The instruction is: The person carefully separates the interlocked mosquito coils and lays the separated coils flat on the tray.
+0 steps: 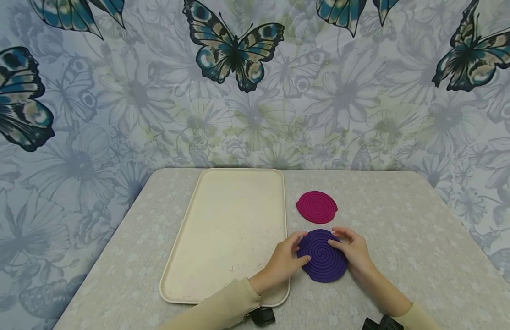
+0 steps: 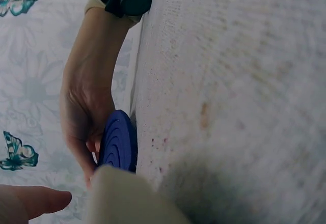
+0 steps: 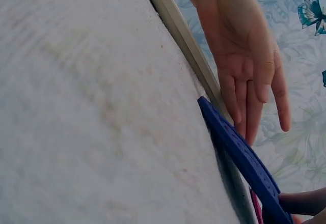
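A purple spiral-ridged disc point(image 1: 322, 256) is at the right of the tray; in the right wrist view the disc point(image 3: 244, 155) stands tilted off the tabletop. My right hand point(image 1: 357, 252) pinches its upper right edge, thumb on top. At its left edge is my left hand point(image 1: 282, 260), fingers spread and extended; the right wrist view shows this hand point(image 3: 244, 56) just beyond the disc, with no clear grip. In the left wrist view, my right hand point(image 2: 89, 96) holds the disc point(image 2: 118, 142), while my left thumb lies apart from it.
A cream rectangular tray point(image 1: 226, 229) lies left of the disc, its right rim under my left wrist. Beyond the purple disc, a magenta spiral disc point(image 1: 317, 207) lies flat on the pale patterned tabletop point(image 1: 403, 229). A butterfly-print backdrop point(image 1: 255, 119) hangs behind.
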`<state>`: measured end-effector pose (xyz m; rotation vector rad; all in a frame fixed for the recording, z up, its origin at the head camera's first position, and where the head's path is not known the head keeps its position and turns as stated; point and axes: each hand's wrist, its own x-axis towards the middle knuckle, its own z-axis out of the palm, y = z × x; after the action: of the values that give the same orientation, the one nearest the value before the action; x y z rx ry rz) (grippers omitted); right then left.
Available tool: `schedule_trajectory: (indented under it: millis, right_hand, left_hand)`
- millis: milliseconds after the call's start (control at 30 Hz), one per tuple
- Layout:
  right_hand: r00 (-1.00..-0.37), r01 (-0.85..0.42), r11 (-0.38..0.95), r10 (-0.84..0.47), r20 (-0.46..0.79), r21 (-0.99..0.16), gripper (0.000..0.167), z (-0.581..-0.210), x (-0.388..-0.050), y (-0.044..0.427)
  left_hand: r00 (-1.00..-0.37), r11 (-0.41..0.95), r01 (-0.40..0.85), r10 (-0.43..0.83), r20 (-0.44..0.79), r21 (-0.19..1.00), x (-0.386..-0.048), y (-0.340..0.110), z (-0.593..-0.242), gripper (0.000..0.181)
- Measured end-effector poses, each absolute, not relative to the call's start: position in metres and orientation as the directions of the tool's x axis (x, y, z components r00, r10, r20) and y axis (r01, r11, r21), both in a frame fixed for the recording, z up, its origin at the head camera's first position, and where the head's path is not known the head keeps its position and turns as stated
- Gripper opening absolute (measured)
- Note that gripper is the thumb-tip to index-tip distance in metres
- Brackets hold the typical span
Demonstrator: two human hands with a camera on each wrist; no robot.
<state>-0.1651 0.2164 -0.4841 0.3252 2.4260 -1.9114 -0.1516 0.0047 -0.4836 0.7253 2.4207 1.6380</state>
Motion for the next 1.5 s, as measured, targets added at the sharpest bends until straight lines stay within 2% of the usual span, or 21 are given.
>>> schedule_trajectory:
  millis: [167,300,433,567,767,900,1033,1200,1500]
  right_hand:
    - [-0.98,0.186,0.176,0.109,-0.169,-0.967,0.052,-0.472,-0.169,0.215]
    - [-0.983,0.162,-0.003,0.082,-0.162,-0.987,0.035,-0.456,-0.179,0.21]
    - [-0.985,0.131,-0.168,0.085,-0.147,-0.977,0.032,-0.438,-0.197,0.199]
    - [-0.98,0.113,-0.216,0.138,-0.145,-0.97,0.029,-0.421,-0.22,0.183]
    - [-0.966,0.09,-0.367,0.194,-0.171,-0.926,0.027,-0.399,-0.249,0.162]
    - [-0.98,0.065,-0.475,0.137,-0.146,-0.878,0.028,-0.387,-0.255,0.153]
    - [-0.992,0.092,-0.455,0.035,-0.121,-0.886,0.047,-0.381,-0.252,0.145]
    - [-0.997,0.076,-0.371,-0.008,-0.078,-0.926,0.065,-0.38,-0.246,0.139]
    - [-0.997,0.054,-0.402,0.024,-0.069,-0.914,0.06,-0.374,-0.238,0.14]
  left_hand:
    - [-0.903,0.273,0.289,0.397,0.166,0.917,-0.157,0.0,-0.475,0.045]
    - [-0.923,0.263,0.267,0.347,0.167,0.927,-0.171,-0.008,-0.461,0.041]
    - [-0.944,0.27,0.189,0.313,0.1,0.944,-0.192,-0.02,-0.442,0.045]
    - [-0.953,0.213,0.095,0.302,0.027,0.972,-0.214,-0.029,-0.428,0.053]
    - [-0.978,0.084,0.095,0.191,0.078,0.992,-0.242,-0.035,-0.41,0.06]
    - [-0.987,0.043,0.117,0.12,0.111,0.992,-0.255,-0.042,-0.4,0.06]
    - [-0.995,-0.002,0.095,0.039,0.095,0.995,-0.258,-0.051,-0.397,0.056]
    - [-0.997,-0.026,0.08,0.005,0.08,0.996,-0.255,-0.055,-0.392,0.051]
    - [-0.964,0.217,0.261,0.102,0.244,0.941,-0.246,-0.055,-0.385,0.033]
